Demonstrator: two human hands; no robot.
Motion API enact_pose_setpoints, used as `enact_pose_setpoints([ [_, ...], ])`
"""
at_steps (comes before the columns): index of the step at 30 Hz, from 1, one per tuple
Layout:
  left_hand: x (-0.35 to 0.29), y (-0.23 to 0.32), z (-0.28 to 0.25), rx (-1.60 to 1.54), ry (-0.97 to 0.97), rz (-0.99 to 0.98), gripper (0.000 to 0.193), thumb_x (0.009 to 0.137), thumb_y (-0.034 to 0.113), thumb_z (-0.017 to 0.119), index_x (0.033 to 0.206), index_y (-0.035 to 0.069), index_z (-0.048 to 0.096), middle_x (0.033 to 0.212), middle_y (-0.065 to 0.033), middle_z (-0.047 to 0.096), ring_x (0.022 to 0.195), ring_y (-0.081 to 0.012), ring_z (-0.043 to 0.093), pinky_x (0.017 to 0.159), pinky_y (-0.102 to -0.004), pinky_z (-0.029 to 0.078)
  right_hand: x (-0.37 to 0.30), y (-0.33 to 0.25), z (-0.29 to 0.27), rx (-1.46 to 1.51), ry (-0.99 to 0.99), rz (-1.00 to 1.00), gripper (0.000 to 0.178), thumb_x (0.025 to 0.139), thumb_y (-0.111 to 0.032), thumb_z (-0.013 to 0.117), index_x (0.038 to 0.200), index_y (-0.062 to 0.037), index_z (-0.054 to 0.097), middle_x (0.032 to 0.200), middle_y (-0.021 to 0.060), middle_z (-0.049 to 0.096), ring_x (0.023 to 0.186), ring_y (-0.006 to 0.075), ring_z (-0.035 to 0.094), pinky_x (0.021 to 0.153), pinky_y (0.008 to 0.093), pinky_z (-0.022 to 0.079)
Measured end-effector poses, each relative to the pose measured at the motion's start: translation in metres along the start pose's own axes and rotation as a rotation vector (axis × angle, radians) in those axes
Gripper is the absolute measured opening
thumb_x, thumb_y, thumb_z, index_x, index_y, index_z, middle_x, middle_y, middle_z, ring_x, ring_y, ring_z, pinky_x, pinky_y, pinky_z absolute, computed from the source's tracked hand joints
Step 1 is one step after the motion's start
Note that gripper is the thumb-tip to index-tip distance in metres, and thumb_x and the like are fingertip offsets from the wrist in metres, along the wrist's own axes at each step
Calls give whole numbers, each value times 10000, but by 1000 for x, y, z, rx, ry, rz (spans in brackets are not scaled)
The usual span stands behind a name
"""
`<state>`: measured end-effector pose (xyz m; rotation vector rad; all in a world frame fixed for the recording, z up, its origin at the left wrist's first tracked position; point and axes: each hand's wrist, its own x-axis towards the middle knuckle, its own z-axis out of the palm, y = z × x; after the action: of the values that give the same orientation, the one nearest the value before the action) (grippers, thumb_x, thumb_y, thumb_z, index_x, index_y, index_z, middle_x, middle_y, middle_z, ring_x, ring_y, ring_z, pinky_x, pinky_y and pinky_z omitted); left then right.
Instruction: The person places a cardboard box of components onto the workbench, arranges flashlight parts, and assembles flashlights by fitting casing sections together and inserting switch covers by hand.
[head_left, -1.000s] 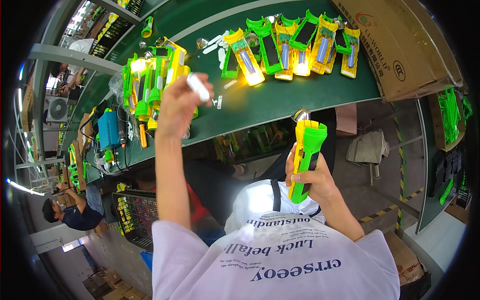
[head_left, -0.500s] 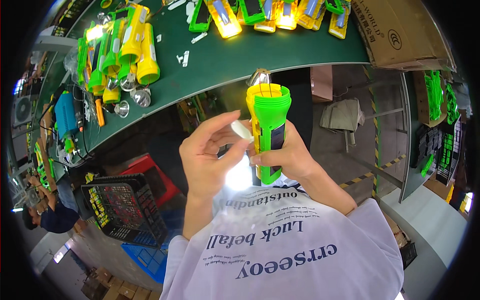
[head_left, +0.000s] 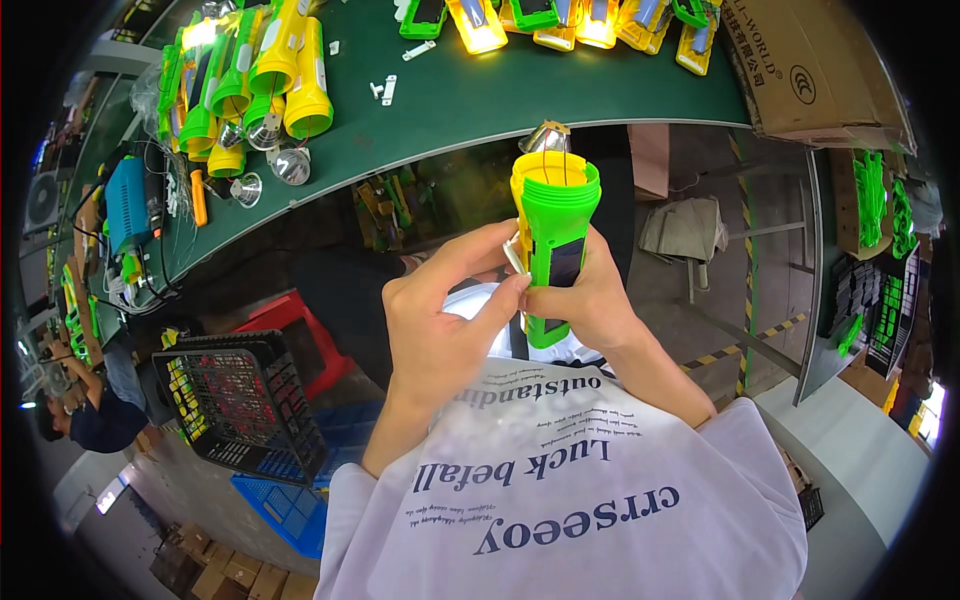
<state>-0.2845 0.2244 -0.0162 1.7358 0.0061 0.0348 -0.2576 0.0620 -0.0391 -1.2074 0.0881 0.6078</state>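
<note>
A green and yellow flashlight body [head_left: 563, 210] stands nearly upright in front of me, its threaded mouth facing away and up. My right hand [head_left: 597, 305] is wrapped around its lower part, with the thumb across the front below a dark panel. Thin wires run from the mouth to a silver reflector [head_left: 547, 137] just beyond it. My left hand [head_left: 440, 295] pinches a small white plastic piece [head_left: 514, 254] between thumb and fingers. That piece is against the yellow left side of the body; whether it is seated there is hidden by my fingers.
On the green table [head_left: 450, 105] several flashlight bodies [head_left: 305, 95] with loose reflectors lie at left, and lit yellow-green housings [head_left: 478, 28] at the back. A cardboard box [head_left: 810, 75] sits at right. Black crates [head_left: 240, 400] and a red stool [head_left: 312, 335] stand lower left; another person [head_left: 100, 415] is beyond.
My left hand has moved right, bringing the white piece from beside the flashlight body up against its side. The body has shifted slightly right. The bright glow below my hands no longer shows.
</note>
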Motion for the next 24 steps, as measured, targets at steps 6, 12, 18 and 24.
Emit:
enact_pose_setpoints([
  [6, -3, 12, 14, 133, 104, -80, 389, 769, -9, 708, 1155, 1, 658, 958, -152, 723, 830, -235, 727, 738, -286, 552, 1, 6, 0, -32, 26, -76, 548, 672, 47, 700, 1179, -36, 511, 1009, 34, 626, 886, 100, 605, 766, 274, 507],
  [12, 2, 16, 19, 310, 57, 81, 291, 816, 22, 653, 1106, -4, 667, 742, -159, 648, 621, -296, 622, 565, -375, 479, 3, 8, -5, 1, 43, -68, 505, 670, 62, 664, 1145, -17, 513, 974, 39, 622, 845, 95, 597, 734, 260, 500],
  [18, 4, 16, 17, 431, 42, 181, 278, 814, 13, 674, 1091, -8, 689, 881, -170, 701, 712, -255, 682, 635, -307, 534, 2, 6, -2, -31, 85, -119, 417, 697, 54, 654, 1091, -28, 544, 879, 0, 593, 732, 64, 544, 629, 232, 455],
  [24, 5, 13, 13, 270, -15, 53, 280, 794, -23, 682, 1073, -21, 697, 847, -130, 678, 703, -190, 661, 623, -270, 524, 3, 7, -6, -81, 30, -134, 407, 688, 51, 659, 1073, -29, 556, 862, 0, 593, 719, 68, 544, 625, 238, 458],
])
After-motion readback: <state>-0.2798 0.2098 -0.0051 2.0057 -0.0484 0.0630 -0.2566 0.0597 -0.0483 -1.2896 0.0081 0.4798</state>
